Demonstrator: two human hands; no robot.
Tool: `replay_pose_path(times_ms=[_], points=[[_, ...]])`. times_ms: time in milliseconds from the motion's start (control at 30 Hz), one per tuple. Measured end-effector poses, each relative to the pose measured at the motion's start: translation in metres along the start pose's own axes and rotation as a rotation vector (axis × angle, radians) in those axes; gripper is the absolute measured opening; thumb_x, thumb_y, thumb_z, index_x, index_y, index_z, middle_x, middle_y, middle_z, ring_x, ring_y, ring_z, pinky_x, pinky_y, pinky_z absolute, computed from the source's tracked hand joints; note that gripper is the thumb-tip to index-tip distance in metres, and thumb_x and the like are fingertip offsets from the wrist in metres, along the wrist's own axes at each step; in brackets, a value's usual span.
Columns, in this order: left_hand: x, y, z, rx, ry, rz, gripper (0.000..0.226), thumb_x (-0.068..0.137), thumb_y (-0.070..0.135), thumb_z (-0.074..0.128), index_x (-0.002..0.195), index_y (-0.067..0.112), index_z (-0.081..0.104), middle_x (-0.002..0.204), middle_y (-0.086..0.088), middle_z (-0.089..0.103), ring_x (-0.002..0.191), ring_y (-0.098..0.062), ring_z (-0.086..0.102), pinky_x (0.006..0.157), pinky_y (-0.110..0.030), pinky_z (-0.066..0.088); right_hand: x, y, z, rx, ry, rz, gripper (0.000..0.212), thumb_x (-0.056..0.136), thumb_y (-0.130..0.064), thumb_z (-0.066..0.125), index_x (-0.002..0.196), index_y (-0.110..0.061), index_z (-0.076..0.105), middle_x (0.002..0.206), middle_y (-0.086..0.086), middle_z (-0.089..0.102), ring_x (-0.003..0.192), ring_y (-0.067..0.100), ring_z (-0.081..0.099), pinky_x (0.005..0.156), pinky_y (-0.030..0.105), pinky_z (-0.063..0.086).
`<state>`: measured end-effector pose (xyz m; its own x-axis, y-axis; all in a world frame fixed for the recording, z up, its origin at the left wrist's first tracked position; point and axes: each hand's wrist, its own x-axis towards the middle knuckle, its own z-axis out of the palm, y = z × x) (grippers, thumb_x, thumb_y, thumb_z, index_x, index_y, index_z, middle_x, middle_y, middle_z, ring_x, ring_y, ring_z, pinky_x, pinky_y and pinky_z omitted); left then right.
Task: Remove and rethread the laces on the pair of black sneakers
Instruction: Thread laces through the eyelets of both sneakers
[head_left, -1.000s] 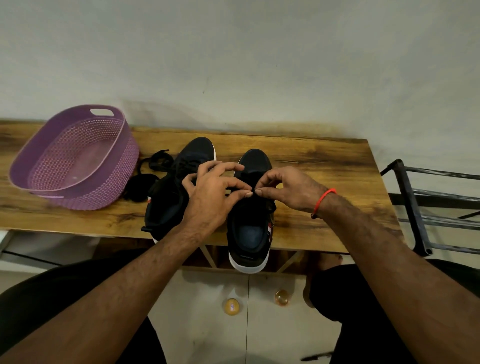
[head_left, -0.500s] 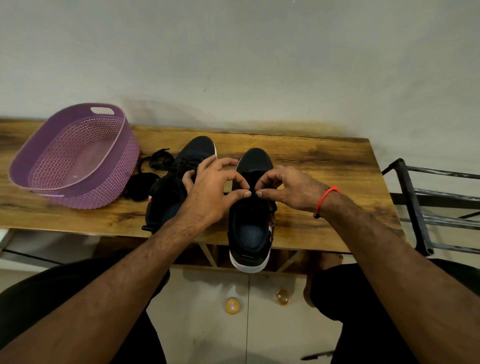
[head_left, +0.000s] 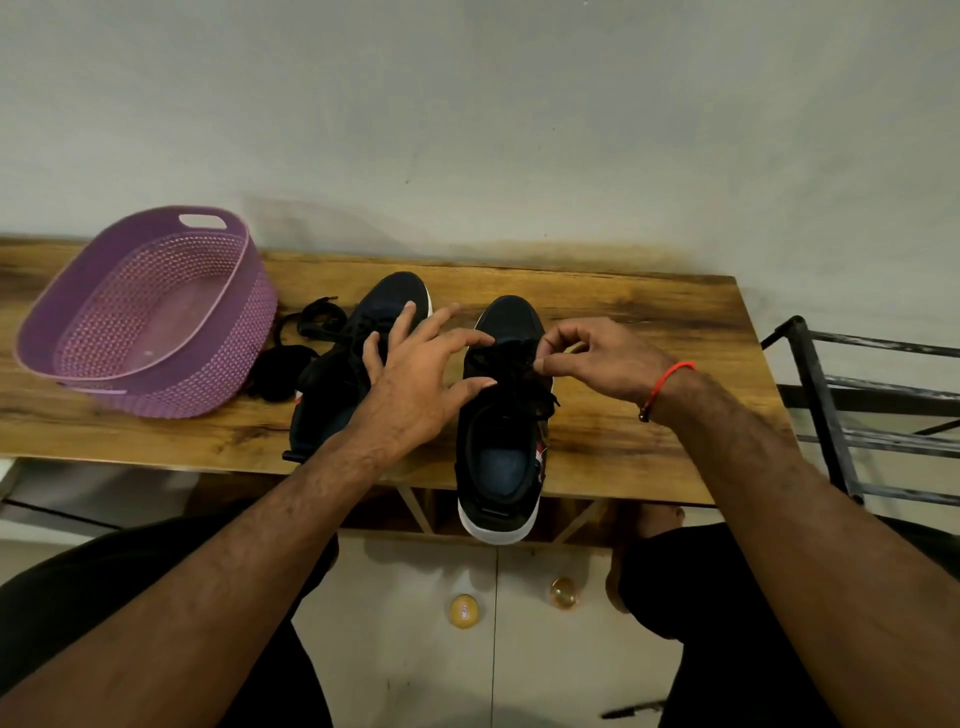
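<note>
Head view: my right hand (head_left: 597, 358) pinches the lace (head_left: 524, 364) at the eyelets of the right sneaker (head_left: 501, 415) for fine threading control. My left hand (head_left: 421, 374) hovers with fingers spread, holding nothing. Both sneakers sit near the table (head_left: 649, 322) edge, heels toward me, the left sneaker (head_left: 332, 384) alongside.

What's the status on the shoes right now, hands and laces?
Left hand open, fingers spread above the shoes. Right hand pinching the lace on the right sneaker. Loose lace beside the left sneaker. Nothing blocking.
</note>
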<state>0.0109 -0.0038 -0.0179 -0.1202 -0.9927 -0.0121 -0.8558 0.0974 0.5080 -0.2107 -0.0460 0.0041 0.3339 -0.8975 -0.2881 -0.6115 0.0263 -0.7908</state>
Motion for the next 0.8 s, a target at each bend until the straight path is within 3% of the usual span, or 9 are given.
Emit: replay_pose_path(times_ms=[133, 333, 400, 467, 533, 700, 800], points=[[-0.001, 0.002, -0.001, -0.056, 0.000, -0.018, 0.032, 0.095, 0.047, 0.062, 0.127, 0.049, 0.061, 0.160, 0.019, 0.031, 0.154, -0.019, 0.001, 0.120, -0.055, -0.004, -0.001, 0.004, -0.005, -0.009, 0.074, 0.054, 0.009, 0.093, -0.018, 0.068, 0.084, -0.021, 0.067, 0.095, -0.003, 0.067, 0.090, 0.008, 0.059, 0.068, 0.019, 0.041], [-0.002, 0.005, 0.000, -0.068, 0.093, -0.028, 0.026, 0.103, 0.035, 0.053, 0.125, 0.039, 0.067, 0.153, 0.017, 0.041, 0.150, -0.016, 0.011, 0.117, -0.036, -0.001, 0.005, 0.010, -0.004, -0.103, 0.265, 0.086, 0.007, 0.094, -0.022, 0.066, 0.087, -0.022, 0.064, 0.091, -0.011, 0.061, 0.092, 0.010, 0.058, 0.064, 0.016, 0.040], [-0.001, 0.003, 0.002, -0.067, 0.098, -0.011, 0.026, 0.103, 0.034, 0.053, 0.123, 0.042, 0.067, 0.153, 0.016, 0.042, 0.150, -0.017, 0.013, 0.118, -0.039, 0.001, 0.007, 0.011, -0.001, -0.139, 0.302, 0.096, 0.008, 0.093, -0.026, 0.067, 0.087, -0.027, 0.062, 0.092, -0.013, 0.060, 0.097, 0.011, 0.058, 0.070, 0.020, 0.043], [-0.001, 0.001, 0.004, -0.062, 0.102, 0.017, 0.025, 0.103, 0.036, 0.053, 0.120, 0.047, 0.067, 0.154, 0.016, 0.041, 0.150, -0.018, 0.013, 0.120, -0.046, 0.004, 0.007, 0.010, 0.001, -0.197, 0.316, 0.088, 0.011, 0.090, -0.036, 0.069, 0.086, -0.037, 0.058, 0.106, -0.011, 0.059, 0.114, 0.018, 0.054, 0.094, 0.040, 0.048], [-0.002, 0.002, 0.004, -0.045, 0.099, 0.048, 0.025, 0.102, 0.037, 0.053, 0.119, 0.050, 0.066, 0.157, 0.014, 0.036, 0.151, -0.021, 0.010, 0.120, -0.052, 0.004, 0.001, 0.002, 0.002, -0.347, 0.267, 0.047, 0.014, 0.087, -0.052, 0.067, 0.088, -0.042, 0.057, 0.127, -0.004, 0.053, 0.132, 0.026, 0.040, 0.108, 0.056, 0.036], [-0.001, 0.004, 0.003, 0.098, 0.073, 0.123, 0.023, 0.096, 0.040, 0.062, 0.117, 0.048, 0.069, 0.164, 0.008, 0.025, 0.153, -0.029, 0.003, 0.117, -0.063, 0.007, -0.020, -0.020, 0.015, -0.635, 0.077, -0.124, 0.039, 0.078, -0.074, 0.059, 0.088, -0.036, 0.066, 0.139, -0.010, 0.042, 0.138, 0.021, 0.019, 0.106, 0.050, 0.021], [-0.001, 0.002, 0.004, 0.148, 0.105, 0.134, 0.016, 0.090, 0.043, 0.069, 0.106, 0.047, 0.072, 0.162, 0.009, 0.030, 0.153, -0.029, 0.007, 0.115, -0.064, 0.013, -0.021, -0.018, 0.021, -0.680, 0.036, -0.117, 0.026, 0.084, -0.064, 0.062, 0.085, -0.038, 0.063, 0.144, -0.013, 0.039, 0.141, 0.021, 0.014, 0.108, 0.052, 0.018]])
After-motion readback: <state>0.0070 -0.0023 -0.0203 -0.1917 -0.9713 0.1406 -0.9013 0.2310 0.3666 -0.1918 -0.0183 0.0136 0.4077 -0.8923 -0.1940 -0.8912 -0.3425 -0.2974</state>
